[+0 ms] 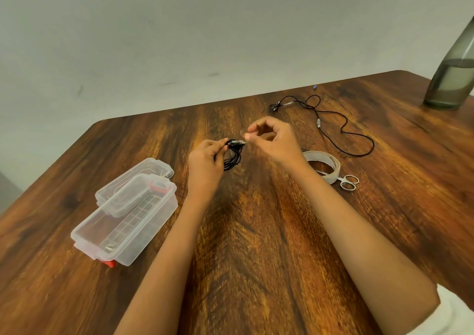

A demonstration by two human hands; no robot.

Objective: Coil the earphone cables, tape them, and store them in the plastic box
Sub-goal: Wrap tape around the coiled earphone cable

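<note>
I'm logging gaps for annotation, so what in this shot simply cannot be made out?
All in the head view:
- Tape strip on the coiled cable: too small and blurred, between left hand and right hand, to see how far it wraps.
- Scissors: blades hidden behind the tape roll.
- Bottle: top cut off by the right edge.
- Blue item: too small to identify.

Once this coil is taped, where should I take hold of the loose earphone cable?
Probably grip the loose earphone cable at its earbud end, from above: the buds lie bunched at the left tip, away from the tape roll and scissors, so winding can start there.
</note>
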